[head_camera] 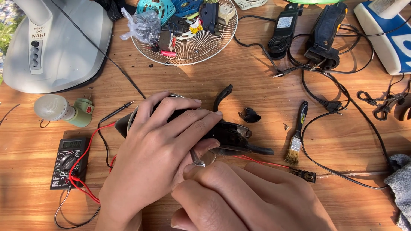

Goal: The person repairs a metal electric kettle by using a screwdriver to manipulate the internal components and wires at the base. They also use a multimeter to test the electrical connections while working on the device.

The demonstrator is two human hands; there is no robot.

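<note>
A black appliance body with a metal rim [231,136] lies on its side in the middle of the wooden table [257,90]. My left hand [158,149] is spread over it and presses it down, fingers pointing right. Just below it, my right hand [244,199] is curled around a thin metal tool [197,159] whose tip meets the black body's underside. A small loose black piece [251,115] lies just right of the body.
A multimeter [68,161] with red and black leads sits at the left, beside a bulb in a green socket [64,110]. A paintbrush [298,134] and black power cords lie right. A wire fan grille [188,32] holding parts and a grey fan base [55,42] stand at the back.
</note>
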